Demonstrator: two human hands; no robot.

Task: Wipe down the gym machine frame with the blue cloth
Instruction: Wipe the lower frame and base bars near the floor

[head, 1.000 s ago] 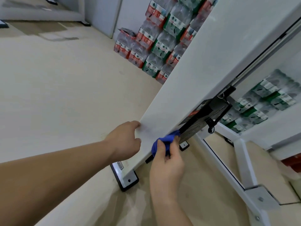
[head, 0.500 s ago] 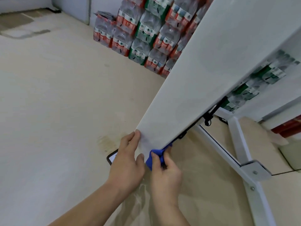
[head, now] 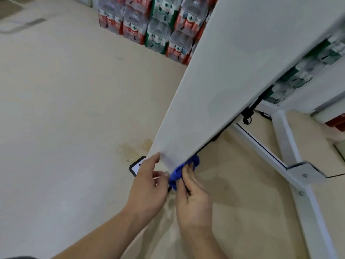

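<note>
Both my hands had slid down the gym machine frame (head: 233,81) since a second earlier, from partway up its broad white face to its very bottom end, and the black weight stack that had shown behind its right edge was out of sight. My right hand (head: 194,204) gripped the blue cloth (head: 179,172), which was bunched into a wad, with my thumb laid along its top and my other fingers curled in beneath it. The cloth sat at the tips of that hand, pressed against the lower right corner of the white face and wrapped a little round its right edge, so that a fold stuck out beyond my fingers. My left hand (head: 149,186) was just beside it on the left, loosely open: the forefinger lay nearly straight against the left edge of the face, and the thumb reached toward the cloth, its tip just short of the wad. I could not tell how its other fingers lay. A black-rimmed foot plate (head: 135,168) showed partly from behind that hand on the pale floor (head: 65,109). To the right a white base strut (head: 283,139) ran across the floor, and packs of bottled water (head: 149,21) were stacked beyond.
</note>
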